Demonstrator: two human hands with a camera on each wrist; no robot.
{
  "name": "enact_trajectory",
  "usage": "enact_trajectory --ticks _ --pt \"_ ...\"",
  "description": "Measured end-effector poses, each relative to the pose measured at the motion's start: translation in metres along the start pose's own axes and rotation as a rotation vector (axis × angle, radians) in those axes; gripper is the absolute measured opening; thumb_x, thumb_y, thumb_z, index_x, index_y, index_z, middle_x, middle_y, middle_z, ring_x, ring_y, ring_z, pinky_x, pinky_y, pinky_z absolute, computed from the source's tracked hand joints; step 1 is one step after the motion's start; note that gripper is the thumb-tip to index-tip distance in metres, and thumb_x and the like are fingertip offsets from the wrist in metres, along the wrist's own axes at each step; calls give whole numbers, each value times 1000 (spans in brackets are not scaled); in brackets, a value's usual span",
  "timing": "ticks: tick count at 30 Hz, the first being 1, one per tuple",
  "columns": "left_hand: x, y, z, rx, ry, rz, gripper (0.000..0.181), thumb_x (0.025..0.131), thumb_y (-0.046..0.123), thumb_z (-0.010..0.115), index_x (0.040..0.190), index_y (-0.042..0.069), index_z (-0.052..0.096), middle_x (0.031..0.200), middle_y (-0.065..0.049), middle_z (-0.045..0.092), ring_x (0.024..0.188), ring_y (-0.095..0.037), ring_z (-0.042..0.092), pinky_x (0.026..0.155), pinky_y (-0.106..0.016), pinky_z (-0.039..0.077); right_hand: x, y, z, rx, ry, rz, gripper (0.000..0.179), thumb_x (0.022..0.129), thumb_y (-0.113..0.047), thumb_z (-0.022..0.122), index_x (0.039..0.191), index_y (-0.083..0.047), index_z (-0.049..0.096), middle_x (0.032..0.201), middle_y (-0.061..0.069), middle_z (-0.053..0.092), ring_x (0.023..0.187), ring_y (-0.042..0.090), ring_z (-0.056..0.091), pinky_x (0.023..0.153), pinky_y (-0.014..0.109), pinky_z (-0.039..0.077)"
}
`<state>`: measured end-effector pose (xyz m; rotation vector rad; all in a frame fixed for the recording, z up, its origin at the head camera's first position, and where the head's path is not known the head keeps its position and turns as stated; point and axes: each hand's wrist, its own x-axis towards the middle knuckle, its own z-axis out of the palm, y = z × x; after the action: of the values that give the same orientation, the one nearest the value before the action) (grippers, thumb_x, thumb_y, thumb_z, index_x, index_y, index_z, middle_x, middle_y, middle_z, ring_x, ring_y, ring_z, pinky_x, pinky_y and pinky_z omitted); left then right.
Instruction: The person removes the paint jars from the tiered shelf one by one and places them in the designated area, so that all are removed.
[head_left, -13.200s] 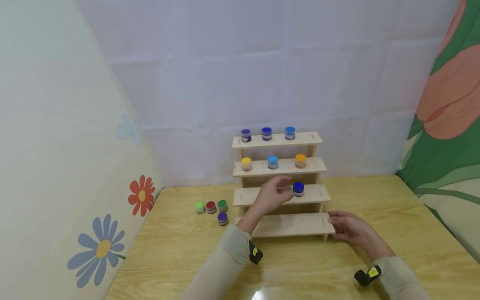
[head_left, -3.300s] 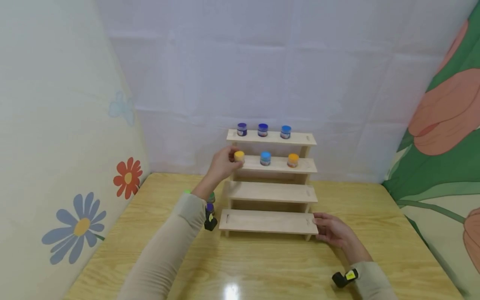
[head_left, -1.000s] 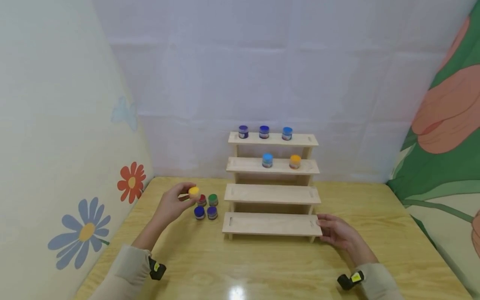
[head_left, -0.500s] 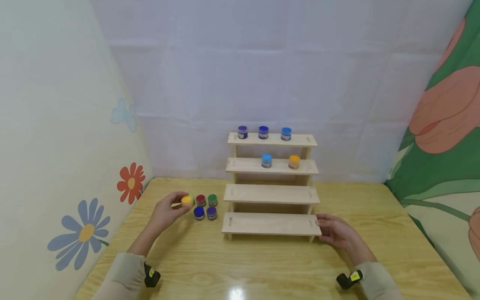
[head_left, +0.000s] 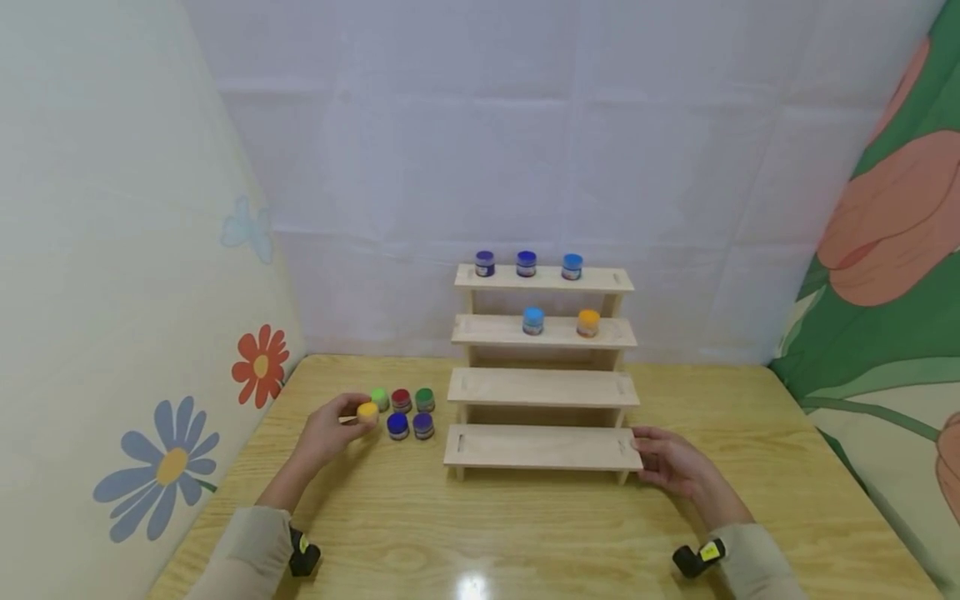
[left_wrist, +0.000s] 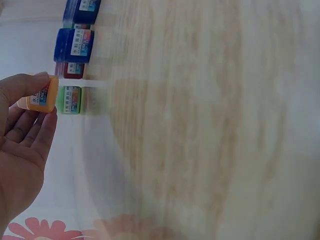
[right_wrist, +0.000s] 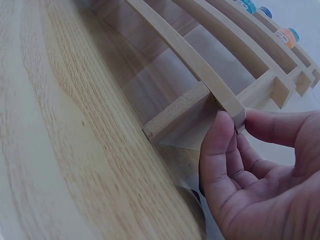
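My left hand (head_left: 327, 433) holds a yellow paint jar (head_left: 367, 413) between thumb and fingers, at the left of a small jar group. In the left wrist view the held jar (left_wrist: 44, 95) hangs a little above the table, beside the light green jar (left_wrist: 71, 100). That group has light green (head_left: 379, 399), red (head_left: 401, 400) and green (head_left: 425, 399) jars behind, dark blue (head_left: 397, 426) and purple (head_left: 423, 426) in front. My right hand (head_left: 675, 467) pinches the right end of the lowest board of a four-step wooden display stand (head_left: 542, 447), thumb and fingers on its edge (right_wrist: 227, 102).
On the top step stand a purple jar (head_left: 485, 264), a dark blue jar (head_left: 527, 264) and a light blue jar (head_left: 572, 267). The second step bears a light blue jar (head_left: 533, 321) and an orange jar (head_left: 588, 323). A white cloth backdrop (head_left: 420, 167) hangs behind the table.
The dark blue jar went from the third step to the table group. My left hand took the yellow jar off the second step, carried it left and lowered it. The right hand kept its grip.
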<state>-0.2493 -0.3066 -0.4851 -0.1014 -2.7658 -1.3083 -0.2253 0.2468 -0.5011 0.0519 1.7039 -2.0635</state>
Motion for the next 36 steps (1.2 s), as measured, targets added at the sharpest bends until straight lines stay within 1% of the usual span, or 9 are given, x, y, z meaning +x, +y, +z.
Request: enact_trajectory --ticks 6,9,12,16,20,23,27,32,36 --pt "3 -8 1 8 -14 -32 46 93 12 73 133 -5 57 130 -27 62 121 -43 59 95 -45 58 3 1 -2 -1 2 -5 35 102 -11 57 135 -3 50 97 -1 72 83 12 69 67 23 58" --pt "3 -11 3 18 -26 -56 48 93 15 74 134 -4 56 131 -26 61 121 -43 59 96 -47 57 2 1 -2 0 3 -9 33 102 -11 57 134 -4 51 97 -1 72 83 12 69 67 23 58" --pt "4 -13 4 34 -33 -67 48 94 17 74 134 -4 56 131 -25 61 120 -42 59 97 -50 55 2 0 -2 4 -6 -14 29 102 -11 57 130 -6 54 97 -1 72 83 12 69 66 23 58" --pt "5 -14 6 52 -36 -71 47 94 16 74 133 -3 57 129 -25 62 118 -41 60 96 -49 55 2 1 -3 12 -20 -17 25 103 -11 55 128 -8 56 96 -1 72 82 11 69 67 22 58" --pt "5 -13 6 57 -35 -83 46 93 14 74 132 -4 57 128 -25 63 116 -39 61 94 -47 56 2 1 -3 7 -8 -12 30 103 -11 55 132 -5 53 97 -1 72 83 11 69 67 22 58" --pt "6 -13 6 65 -35 -80 47 93 14 74 131 -5 56 126 -25 63 114 -39 61 93 -47 56 1 0 -2 0 -3 -10 37 103 -11 55 138 -1 49 97 0 72 83 12 69 67 22 58" --pt "7 -14 7 74 -34 -73 47 92 14 75 130 -6 57 124 -26 64 112 -39 61 93 -48 55 0 0 -2 -3 -5 -7 41 103 -11 55 141 1 45 98 0 72 84 12 69 67 22 59" --pt "9 -19 8 76 -42 -73 46 93 13 74 131 -6 57 123 -26 64 114 -39 60 97 -51 52 0 1 -3 2 1 5 40 103 -11 55 141 0 45 98 0 73 84 12 69 67 22 59" --pt "8 -20 6 77 -50 -77 46 93 13 74 131 -6 56 124 -27 63 115 -40 59 99 -53 51 2 1 -3 5 -3 7 41 103 -12 56 141 0 45 98 0 73 85 12 70 67 22 59"
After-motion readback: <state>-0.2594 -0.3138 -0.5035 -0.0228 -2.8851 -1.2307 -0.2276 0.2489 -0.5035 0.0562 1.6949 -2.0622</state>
